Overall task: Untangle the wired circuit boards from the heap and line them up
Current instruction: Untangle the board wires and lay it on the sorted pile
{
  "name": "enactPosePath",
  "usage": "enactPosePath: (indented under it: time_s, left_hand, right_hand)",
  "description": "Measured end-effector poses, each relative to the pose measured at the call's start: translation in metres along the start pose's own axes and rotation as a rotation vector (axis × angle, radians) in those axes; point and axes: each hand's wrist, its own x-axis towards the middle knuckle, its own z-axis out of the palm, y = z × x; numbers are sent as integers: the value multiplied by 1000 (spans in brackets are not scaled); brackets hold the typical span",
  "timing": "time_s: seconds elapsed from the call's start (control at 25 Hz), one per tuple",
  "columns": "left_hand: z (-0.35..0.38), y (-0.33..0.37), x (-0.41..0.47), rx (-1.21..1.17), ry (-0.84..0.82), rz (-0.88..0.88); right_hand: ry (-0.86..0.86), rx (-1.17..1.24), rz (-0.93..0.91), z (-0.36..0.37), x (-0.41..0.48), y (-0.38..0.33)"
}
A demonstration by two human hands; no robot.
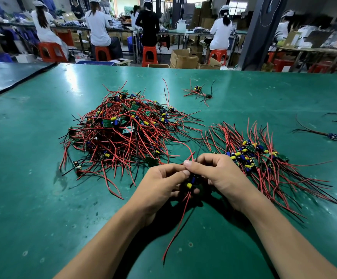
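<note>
We hold 1 small circuit board (190,183) between both hands, just in front of the heap (121,129). The board carries a yellow cylindrical capacitor and a blue part, with thin red and black leads trailing towards us. Our left hand (161,186) curls its fingers round the board from the side; our right hand (217,174) pinches the leads above it between thumb and forefinger. The heap is a loose mound of glossy red and black wires and green boards on the smooth green worktop (43,198). Right of the heap lies the row of sorted boards (260,158), wires fanned out.
</note>
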Motion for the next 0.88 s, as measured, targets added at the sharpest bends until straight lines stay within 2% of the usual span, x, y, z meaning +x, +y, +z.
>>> enactPosePath:
  time_s: [0.24, 0.52, 0.68, 0.8, 0.88]
  left_hand:
    - [-1, 3, -2, 14, -25, -11]
    - [-2, 4, -2, 36, -54, -46]
    - [-3, 4, -4, -53, -57, -55]
    - [-1, 4, -3, -53, -1, -50]
    - [0, 4, -2, -55, 28, -39]
  right_hand:
    - [-5, -35, -51, 2, -2, -2]
    - [-185, 121, 104, -2, -2, -1]
    - [-111, 167, 61, -2, 0, 1]
    - [-46, 133, 5, 2, 2, 5]
    - [-32, 205, 4, 3, 4, 6]
